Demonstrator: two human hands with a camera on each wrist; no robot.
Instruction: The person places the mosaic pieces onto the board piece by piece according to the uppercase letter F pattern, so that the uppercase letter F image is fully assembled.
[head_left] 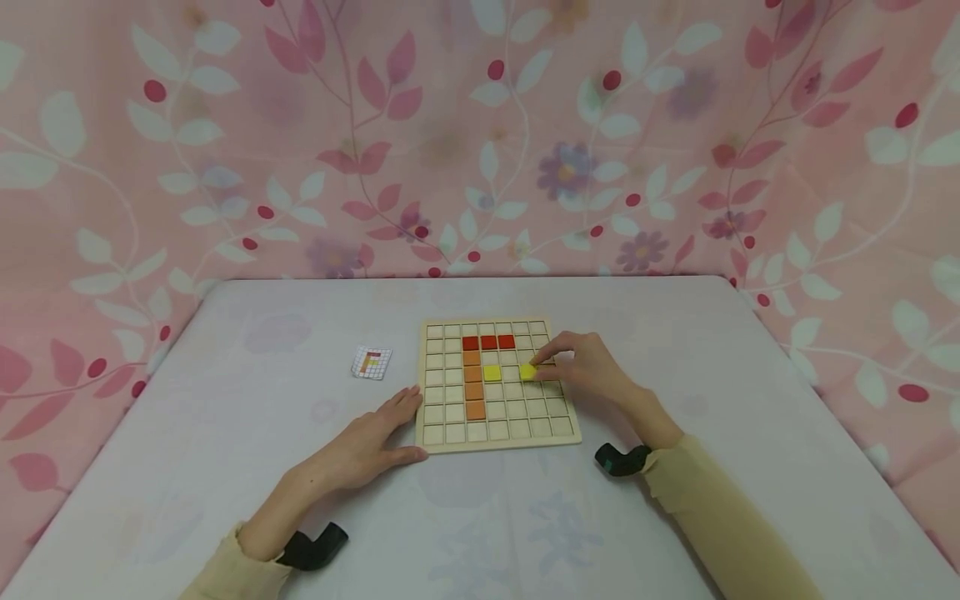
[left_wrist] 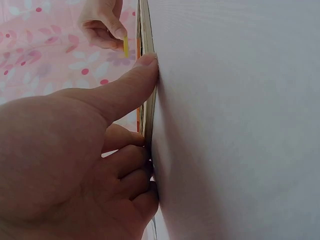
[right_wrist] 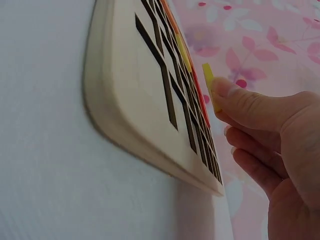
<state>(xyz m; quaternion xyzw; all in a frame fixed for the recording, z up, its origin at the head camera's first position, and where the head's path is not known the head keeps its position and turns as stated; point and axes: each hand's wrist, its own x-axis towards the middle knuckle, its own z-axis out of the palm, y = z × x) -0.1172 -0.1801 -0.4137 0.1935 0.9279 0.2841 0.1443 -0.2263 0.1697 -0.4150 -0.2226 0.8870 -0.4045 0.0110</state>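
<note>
A square wooden grid board (head_left: 497, 448) lies on the table, with colored tiles in some cells. Three red tiles (head_left: 488, 342) form a row near its far side. Several orange tiles (head_left: 473, 373) run in a column below the leftmost red one. One yellow tile (head_left: 492, 373) sits in a cell right of that column. Between thumb and fingertips, my right hand (head_left: 592, 367) pinches another yellow tile (right_wrist: 208, 80), held just above the board's right part. My left hand (head_left: 367, 446) rests on the table with thumb and fingers touching the board's left edge.
Left of the board lies a small card (head_left: 372, 362) printed with a colored grid pattern. Black straps with protruding ends sit on both wrists. A white cloth covers the table (head_left: 300, 325), and a pink floral curtain (head_left: 450, 150) hangs behind it.
</note>
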